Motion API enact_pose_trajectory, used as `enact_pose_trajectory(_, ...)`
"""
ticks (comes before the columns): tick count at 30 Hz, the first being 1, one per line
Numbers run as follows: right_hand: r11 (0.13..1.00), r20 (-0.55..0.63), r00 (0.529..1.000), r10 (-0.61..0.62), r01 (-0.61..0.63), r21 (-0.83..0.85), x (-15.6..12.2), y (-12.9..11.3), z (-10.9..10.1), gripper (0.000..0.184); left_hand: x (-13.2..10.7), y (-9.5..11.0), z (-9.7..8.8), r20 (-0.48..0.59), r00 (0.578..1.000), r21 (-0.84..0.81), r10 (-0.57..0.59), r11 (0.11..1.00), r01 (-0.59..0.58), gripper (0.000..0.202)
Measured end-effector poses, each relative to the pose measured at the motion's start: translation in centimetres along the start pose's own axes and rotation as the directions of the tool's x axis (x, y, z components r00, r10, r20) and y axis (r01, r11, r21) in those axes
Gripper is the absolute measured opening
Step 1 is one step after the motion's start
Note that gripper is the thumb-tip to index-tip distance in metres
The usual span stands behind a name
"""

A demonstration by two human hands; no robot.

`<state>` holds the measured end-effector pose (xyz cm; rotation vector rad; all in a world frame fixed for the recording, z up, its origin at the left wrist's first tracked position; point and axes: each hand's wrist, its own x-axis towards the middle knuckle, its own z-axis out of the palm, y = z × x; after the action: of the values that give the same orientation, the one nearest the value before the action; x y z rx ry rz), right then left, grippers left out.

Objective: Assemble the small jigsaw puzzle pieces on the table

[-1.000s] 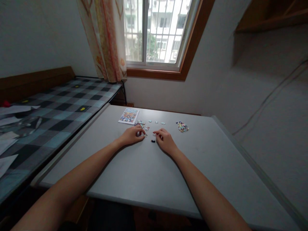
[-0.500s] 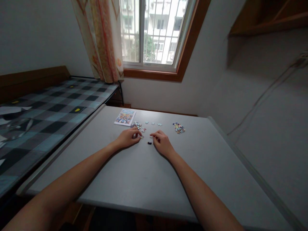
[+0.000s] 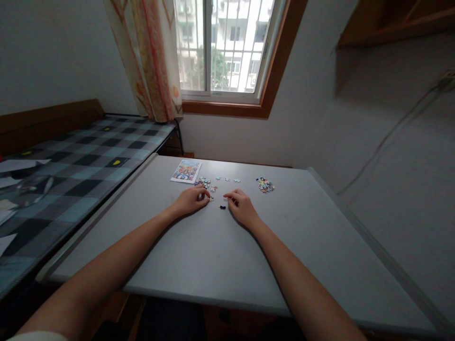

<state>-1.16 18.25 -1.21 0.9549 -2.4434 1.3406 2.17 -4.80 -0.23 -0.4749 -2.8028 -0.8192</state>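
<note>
My left hand (image 3: 193, 199) rests on the table with thumb and fingertips closed on the edge of a small jigsaw piece (image 3: 211, 199). Across from it, my right hand (image 3: 242, 207) is curled, index finger stretched toward the left; a pale speck shows under that fingertip, too small to name. Just below the right fingertips lies a dark jigsaw piece (image 3: 222, 207). A pinkish piece (image 3: 213, 189) lies beyond the left fingertips. One pile of jigsaw pieces (image 3: 203, 182) sits behind my left hand, and another pile (image 3: 266, 184) stands farther right.
Several pale blue pieces (image 3: 227, 179) lie in a row toward the table's far side. A colourful picture sheet (image 3: 186, 171) lies at the back left of the grey-white table (image 3: 199, 255). Left of the table is a bed with a checked cover (image 3: 88, 147); a window (image 3: 227, 52) is ahead.
The view has shifted slightly. Both hands keep nearly the same pose over the table, and the pieces and piles lie as before.
</note>
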Motion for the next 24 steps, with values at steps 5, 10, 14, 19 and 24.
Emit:
enact_pose_trajectory(5,1.000,0.006,1.000,0.002,-0.002,-0.006,0.0,0.1,0.1,0.023,0.1,-0.1,0.1,-0.003,1.000,-0.016,-0.012,1.000,0.012,0.018)
enact_pose_trajectory(10,1.000,0.024,1.000,0.004,-0.004,-0.008,0.0,0.1,0.1,0.022,0.3,-0.5,0.1,0.000,1.000,-0.046,-0.009,0.999,0.009,0.019)
enact_pose_trajectory(14,1.000,0.033,0.999,-0.001,0.002,-0.021,0.0,0.2,-0.1,0.023,0.3,-0.7,0.1,-0.002,1.000,-0.086,-0.001,0.996,0.001,0.018)
enact_pose_trajectory(19,0.999,0.044,0.999,0.006,-0.005,-0.043,0.1,0.0,0.0,0.021,0.3,-0.8,0.2,0.001,1.000,-0.094,0.005,0.996,-0.005,0.019)
enact_pose_trajectory(24,0.989,0.159,0.983,0.089,-0.069,-0.127,2.3,-1.6,0.8,0.016,0.4,-0.9,0.2,-0.004,1.000,-0.087,0.021,0.996,-0.022,0.020)
